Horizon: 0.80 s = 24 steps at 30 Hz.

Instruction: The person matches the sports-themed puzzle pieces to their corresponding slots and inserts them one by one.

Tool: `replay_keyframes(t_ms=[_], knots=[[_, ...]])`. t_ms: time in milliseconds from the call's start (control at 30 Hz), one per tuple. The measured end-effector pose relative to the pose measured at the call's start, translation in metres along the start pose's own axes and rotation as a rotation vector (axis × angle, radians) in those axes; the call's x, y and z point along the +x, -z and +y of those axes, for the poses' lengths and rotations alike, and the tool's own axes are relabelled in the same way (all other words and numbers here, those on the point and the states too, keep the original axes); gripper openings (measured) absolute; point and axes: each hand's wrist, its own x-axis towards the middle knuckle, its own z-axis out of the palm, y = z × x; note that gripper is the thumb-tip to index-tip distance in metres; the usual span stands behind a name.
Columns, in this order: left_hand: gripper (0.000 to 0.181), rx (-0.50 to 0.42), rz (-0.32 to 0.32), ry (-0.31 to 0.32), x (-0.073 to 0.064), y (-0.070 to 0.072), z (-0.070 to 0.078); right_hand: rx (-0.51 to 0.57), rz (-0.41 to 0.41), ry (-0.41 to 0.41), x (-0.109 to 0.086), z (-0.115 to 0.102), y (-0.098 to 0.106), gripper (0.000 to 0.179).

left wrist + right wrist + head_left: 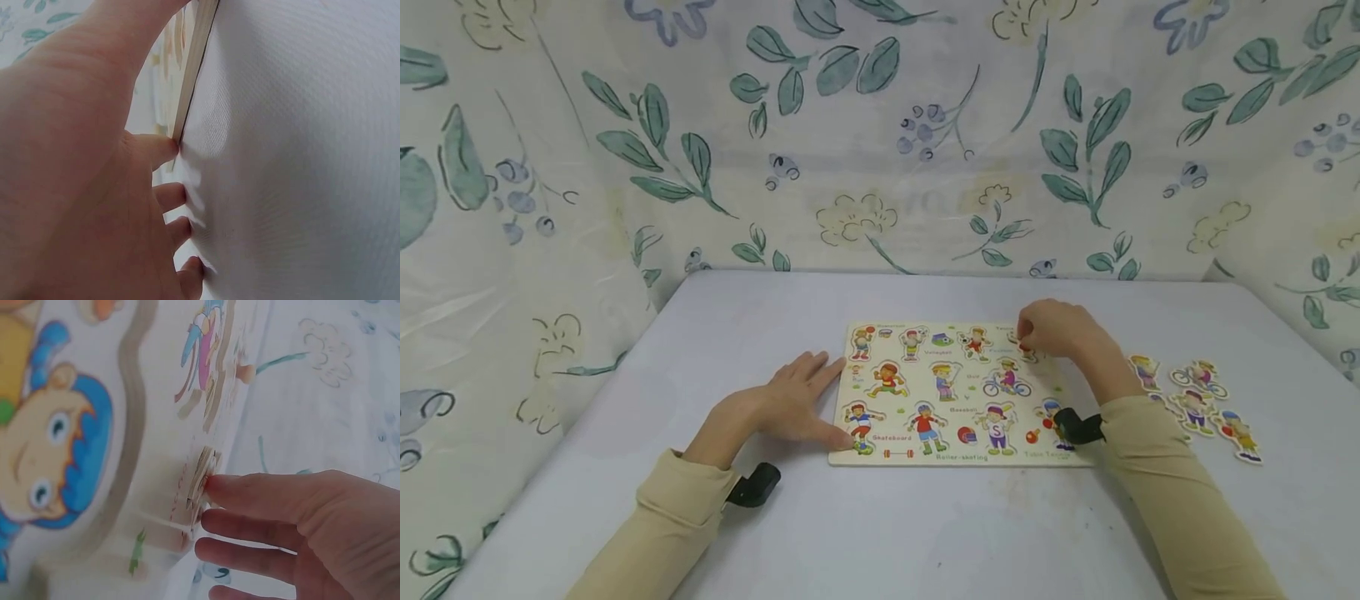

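A wooden puzzle board (955, 459) with cartoon sports children lies flat on the white table (925, 525). My left hand (801, 398) rests flat on the table, fingers straight, with thumb and index finger against the board's left edge (195, 62). My right hand (1051, 330) hovers over the board's far right corner with fingers curled. In the right wrist view its fingertips (219, 484) pinch a small puzzle piece (203, 470) that is tipped up on edge from the board (144, 425). The thumb is hidden.
Several loose cut-out figure pieces (1197, 400) lie on the table to the right of the board. A floral cloth (880, 133) hangs behind and on both sides. A black wrist camera (752, 486) sits on each sleeve.
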Motion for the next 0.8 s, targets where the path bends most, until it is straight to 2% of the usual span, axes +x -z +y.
replay_keyframes(t_ms=[333,600,800], knots=[[0.114,0.021,-0.020,0.010,0.0016,0.0034,0.0019,-0.044,-0.001,-0.017,-0.0038,-0.0014,0.0004,0.014],[0.114,0.033,-0.022,0.015,0.0027,0.0040,0.0023,0.009,-0.016,-0.056,-0.0039,-0.0023,-0.0018,0.016],[0.113,0.028,-0.015,0.014,0.0009,0.0028,0.0016,-0.054,0.014,-0.040,-0.0013,-0.0093,-0.0027,0.012]])
